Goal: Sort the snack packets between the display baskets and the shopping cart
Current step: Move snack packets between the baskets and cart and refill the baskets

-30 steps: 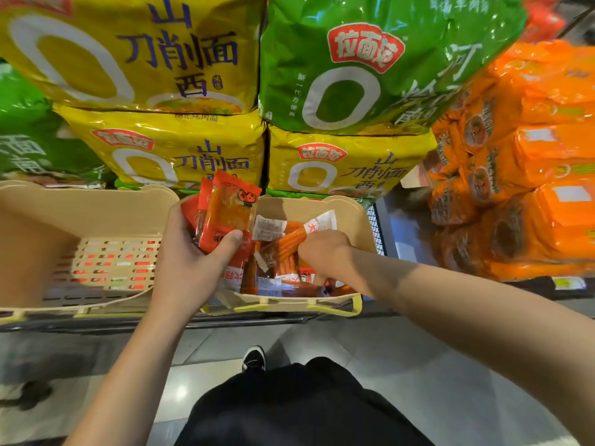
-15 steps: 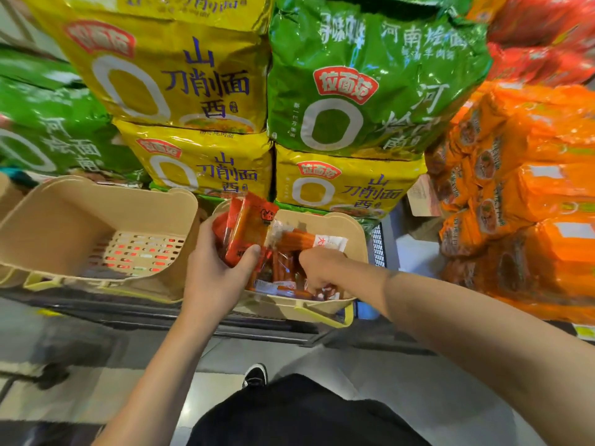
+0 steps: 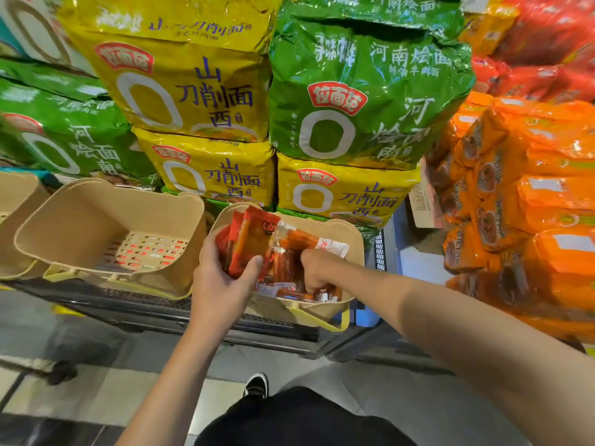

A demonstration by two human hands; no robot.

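Now L hand grips red packets; R hand curled on packets in basket.

Stacked noodle bags, black shoe

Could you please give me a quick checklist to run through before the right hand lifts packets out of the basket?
1. Left hand grips its stack of orange packets: ok.
2. Right hand is down among the packets in the right basket: ok.
3. Right fingers closed on a packet: cannot tell, they are hidden.
4. Middle basket has room: ok, no packets in it.
5. Shopping cart within reach: cannot tell, not visible.
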